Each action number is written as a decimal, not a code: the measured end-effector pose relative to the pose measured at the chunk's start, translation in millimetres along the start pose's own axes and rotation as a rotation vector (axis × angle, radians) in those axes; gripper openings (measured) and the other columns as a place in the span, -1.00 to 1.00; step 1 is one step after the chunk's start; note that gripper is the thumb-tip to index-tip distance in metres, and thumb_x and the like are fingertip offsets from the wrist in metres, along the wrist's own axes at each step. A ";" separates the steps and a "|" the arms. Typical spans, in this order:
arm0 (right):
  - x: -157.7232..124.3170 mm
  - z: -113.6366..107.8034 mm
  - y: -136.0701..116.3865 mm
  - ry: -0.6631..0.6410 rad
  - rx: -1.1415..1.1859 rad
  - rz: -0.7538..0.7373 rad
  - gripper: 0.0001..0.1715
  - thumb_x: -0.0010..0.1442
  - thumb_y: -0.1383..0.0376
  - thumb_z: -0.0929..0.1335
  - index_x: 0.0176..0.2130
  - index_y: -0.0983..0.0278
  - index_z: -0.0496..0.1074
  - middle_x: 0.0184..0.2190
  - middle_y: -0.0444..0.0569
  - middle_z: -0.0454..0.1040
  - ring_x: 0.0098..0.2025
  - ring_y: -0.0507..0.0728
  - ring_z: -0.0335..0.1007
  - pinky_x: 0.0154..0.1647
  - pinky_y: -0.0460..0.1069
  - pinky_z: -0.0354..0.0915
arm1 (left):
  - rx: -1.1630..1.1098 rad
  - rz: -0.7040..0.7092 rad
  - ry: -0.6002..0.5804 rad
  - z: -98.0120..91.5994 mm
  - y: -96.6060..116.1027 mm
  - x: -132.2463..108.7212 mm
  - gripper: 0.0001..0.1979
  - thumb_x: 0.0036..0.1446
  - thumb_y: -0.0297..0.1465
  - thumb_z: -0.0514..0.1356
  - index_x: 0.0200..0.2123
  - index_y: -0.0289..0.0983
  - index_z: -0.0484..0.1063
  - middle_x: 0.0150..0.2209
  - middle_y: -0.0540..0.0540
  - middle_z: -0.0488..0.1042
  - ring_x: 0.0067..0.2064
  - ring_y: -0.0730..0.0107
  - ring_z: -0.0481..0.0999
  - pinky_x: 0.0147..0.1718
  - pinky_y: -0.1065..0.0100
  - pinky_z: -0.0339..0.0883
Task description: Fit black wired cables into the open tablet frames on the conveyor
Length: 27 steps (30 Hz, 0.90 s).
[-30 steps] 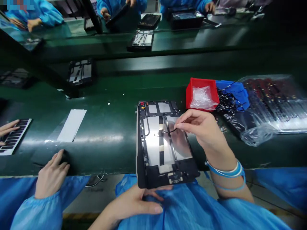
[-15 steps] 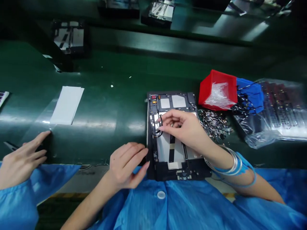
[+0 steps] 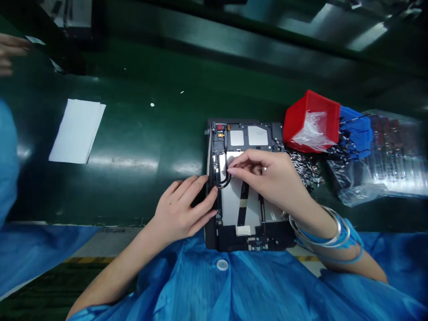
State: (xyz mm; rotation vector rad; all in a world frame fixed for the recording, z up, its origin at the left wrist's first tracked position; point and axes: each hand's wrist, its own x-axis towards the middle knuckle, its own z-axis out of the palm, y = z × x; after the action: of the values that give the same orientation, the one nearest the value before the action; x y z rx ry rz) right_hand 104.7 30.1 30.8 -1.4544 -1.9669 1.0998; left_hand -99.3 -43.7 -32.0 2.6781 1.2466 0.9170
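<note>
An opened tablet (image 3: 247, 178) lies in front of me with its inner parts, pale battery area and flat black ribbons showing. My right hand (image 3: 267, 174) reaches over it from the right, thumb and forefinger pinching a thin black cable (image 3: 226, 180). This cable runs down the tablet's upper left part and bends into a hook near the fingertips. At the tablet's left edge rests my left hand (image 3: 185, 207), its fingers stretched out and apart. One left fingertip touches the tablet close to the cable's lower end.
Right of the tablet stand a red bin (image 3: 312, 120) with clear plastic film and a blue bin (image 3: 357, 131) with dark cables. Small loose parts (image 3: 304, 167) are heaped before them, beside clear plastic trays (image 3: 401, 156). White sheets (image 3: 76, 131) lie left; another person's hand (image 3: 13, 53) shows beyond.
My left hand has moved up and right onto the tablet's edge near the cable. My right hand still pinches the cable, now more drawn out. The other person's hand has moved farther away.
</note>
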 end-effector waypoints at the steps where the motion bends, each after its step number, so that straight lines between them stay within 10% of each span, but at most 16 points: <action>1: 1.3 -1.2 0.5 0.001 -0.032 -0.004 -0.91 0.10 0.29 0.45 -0.44 0.23 0.52 -0.61 -0.17 0.42 -0.57 -0.03 0.22 -0.55 -0.07 0.13 | 0.011 0.004 -0.011 -0.6 0.1 1.3 -0.72 0.24 -0.31 0.12 -0.03 -0.25 0.45 -0.03 -0.30 0.52 -0.04 0.04 0.52 -0.22 0.19 0.38; 27: 4.7 -1.3 1.8 0.023 -0.376 -0.200 -0.95 0.17 0.35 0.39 -0.29 0.27 0.50 -0.58 -0.19 0.40 -0.51 -0.02 0.28 -0.46 -0.09 0.16 | -0.014 0.287 -0.148 -6.2 -10.4 25.2 -0.52 0.36 -0.16 -0.03 -0.05 -0.44 0.48 0.13 -0.33 0.43 0.18 -0.03 0.40 0.01 0.07 0.30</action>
State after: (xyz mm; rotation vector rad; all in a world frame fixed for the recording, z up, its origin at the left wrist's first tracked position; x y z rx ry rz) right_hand 105.2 35.2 29.7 -1.3970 -2.3337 0.6486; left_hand -97.1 -20.0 -17.4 2.9006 0.8392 0.7303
